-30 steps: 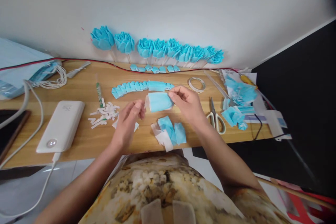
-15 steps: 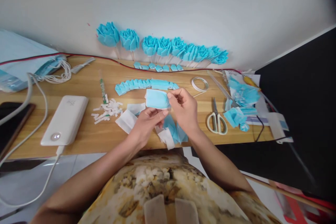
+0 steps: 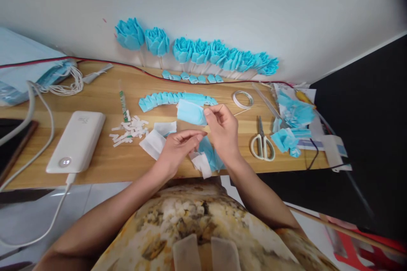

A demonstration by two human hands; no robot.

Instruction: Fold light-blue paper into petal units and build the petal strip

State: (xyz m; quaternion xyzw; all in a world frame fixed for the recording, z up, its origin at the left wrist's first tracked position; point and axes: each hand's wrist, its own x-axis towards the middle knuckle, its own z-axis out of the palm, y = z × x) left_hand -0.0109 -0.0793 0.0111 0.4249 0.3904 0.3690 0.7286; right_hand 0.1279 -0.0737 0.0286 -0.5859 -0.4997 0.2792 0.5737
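A piece of light-blue non-woven cloth (image 3: pixel 190 112) is pinched at its right end between the thumb and fingers of my right hand (image 3: pixel 224 129). It hangs above the table, one corner rounded. My left hand (image 3: pixel 179 146) is just below, apart from the cloth, with thumb and fingertips pressed together; whether anything small is between them cannot be made out. Under and beside my hands lie loose blue cloth pieces (image 3: pixel 208 152) and white cloth pieces (image 3: pixel 152 144). Behind the held piece runs a row of folded blue cloth pieces (image 3: pixel 162 98).
Several blue cloth flowers (image 3: pixel 182 51) on sticks lean on the wall. White-handled scissors (image 3: pixel 262 146) and a tape roll (image 3: pixel 243 99) lie right, near blue scraps (image 3: pixel 295 112). Left are paper strips (image 3: pixel 130 131), a cabled power bank (image 3: pixel 76 142) and a phone (image 3: pixel 14 146).
My left hand has come away from the blue cloth, moving slightly down. The right hand still grips the cloth, which now tilts down to the right. The view has shifted a little.
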